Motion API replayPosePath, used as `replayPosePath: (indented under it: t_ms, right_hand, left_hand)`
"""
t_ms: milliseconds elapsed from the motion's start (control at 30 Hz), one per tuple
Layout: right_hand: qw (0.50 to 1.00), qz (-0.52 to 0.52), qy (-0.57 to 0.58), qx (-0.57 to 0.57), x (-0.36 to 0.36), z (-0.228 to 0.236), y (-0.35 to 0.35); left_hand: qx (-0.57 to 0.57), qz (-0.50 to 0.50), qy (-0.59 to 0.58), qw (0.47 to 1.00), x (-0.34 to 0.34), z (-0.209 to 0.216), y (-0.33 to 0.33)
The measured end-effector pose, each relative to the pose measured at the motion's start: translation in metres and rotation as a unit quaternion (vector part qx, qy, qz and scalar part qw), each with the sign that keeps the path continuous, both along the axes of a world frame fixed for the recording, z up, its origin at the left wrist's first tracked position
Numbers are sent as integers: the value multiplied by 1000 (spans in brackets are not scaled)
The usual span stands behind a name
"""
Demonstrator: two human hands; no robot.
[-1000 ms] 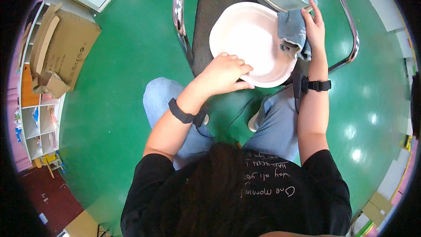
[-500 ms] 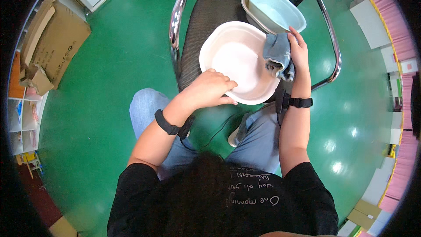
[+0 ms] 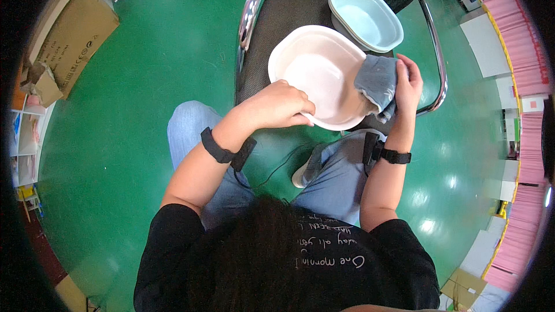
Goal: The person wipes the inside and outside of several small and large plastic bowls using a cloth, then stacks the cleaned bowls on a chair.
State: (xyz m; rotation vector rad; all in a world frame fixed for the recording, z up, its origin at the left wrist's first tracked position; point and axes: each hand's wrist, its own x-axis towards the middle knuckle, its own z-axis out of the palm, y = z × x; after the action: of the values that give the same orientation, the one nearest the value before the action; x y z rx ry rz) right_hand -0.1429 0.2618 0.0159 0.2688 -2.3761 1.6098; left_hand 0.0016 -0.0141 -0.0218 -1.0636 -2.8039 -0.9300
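Observation:
A white plastic basin (image 3: 312, 81) rests on the seat of a dark chair (image 3: 260, 52). My left hand (image 3: 280, 104) grips its near rim, fingers curled over the inside and thumb beneath. With my right hand (image 3: 409, 84) I hold a grey-blue cloth (image 3: 378, 81) against the basin's right rim. Part of the cloth hangs over the edge, and the palm side of that hand is hidden. Just behind, a light blue basin (image 3: 367, 17) sits stacked in another basin whose pale rim barely shows.
Chrome armrests (image 3: 250, 17) curve up on both sides of the chair. A torn cardboard box (image 3: 81, 40) stands at the far left on the green floor (image 3: 115, 138). Pink curtains (image 3: 514, 40) and white boxes line the right side. My knees flank the chair's front.
The cloth and my right hand have shifted slightly right and down along the basin's rim. The light blue basin now sits more level in its stack. My left hand keeps its grip.

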Motion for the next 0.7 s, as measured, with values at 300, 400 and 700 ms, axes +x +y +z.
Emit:
replayPosePath:
  t_ms: [300, 400, 700]
  right_hand:
    - [942, -138, 97, -290, 43, 24, 26]
    - [959, -130, 132, -213, 63, 27, -7]
    - [914, 89, 362, 163, 122, 11, -106]
  left_hand:
    - [193, 135, 61, 970, 2, 11, 12]
    - [265, 190, 13, 945, 4, 20, 6]
    - [396, 198, 22, 896, 6, 17, 5]
